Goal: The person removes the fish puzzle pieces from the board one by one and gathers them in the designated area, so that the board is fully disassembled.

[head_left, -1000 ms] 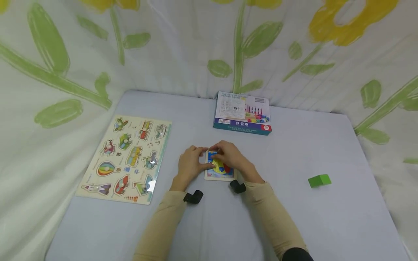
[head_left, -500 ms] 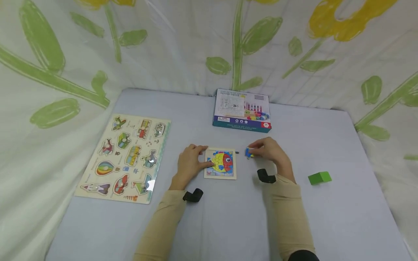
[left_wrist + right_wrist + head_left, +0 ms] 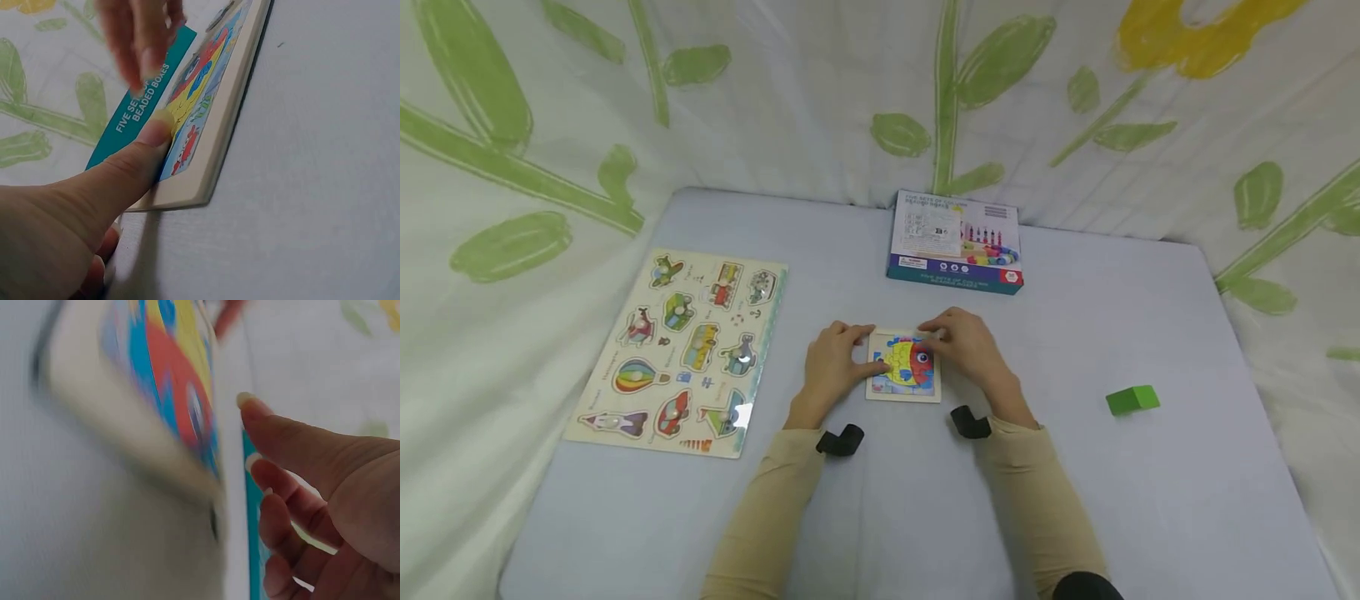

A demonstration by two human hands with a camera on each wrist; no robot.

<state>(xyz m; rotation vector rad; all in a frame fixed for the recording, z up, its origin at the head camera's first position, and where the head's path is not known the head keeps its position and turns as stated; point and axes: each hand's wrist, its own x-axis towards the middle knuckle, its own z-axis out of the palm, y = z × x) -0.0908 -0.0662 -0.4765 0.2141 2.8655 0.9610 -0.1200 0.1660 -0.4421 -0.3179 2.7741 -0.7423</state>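
A small square jigsaw puzzle [image 3: 903, 397] lies in its pale wooden frame at mid-table, showing a yellow and red fish. My left hand [image 3: 833, 367] holds the frame's left side, its thumb [image 3: 153, 134] on the picture and its index finger by the upper left corner. My right hand [image 3: 968, 346] is at the puzzle's upper right. Seen from the right wrist, that hand's thumb [image 3: 281, 428] and loosely bent fingers stand apart with nothing visible between them. The blue puzzle piece seen earlier cannot be made out now.
On the left lies a large peg puzzle board [image 3: 677, 354] with vehicle pictures. A beaded-boxes carton [image 3: 955, 242] is behind the small puzzle. A green block [image 3: 1132, 400] sits on the right. Behind the table hangs a white cloth [image 3: 805, 108] painted with flowers.
My right hand went from the puzzle out to the right, where it pinched a blue puzzle piece, then came back to the puzzle's upper right. My left hand kept its place.
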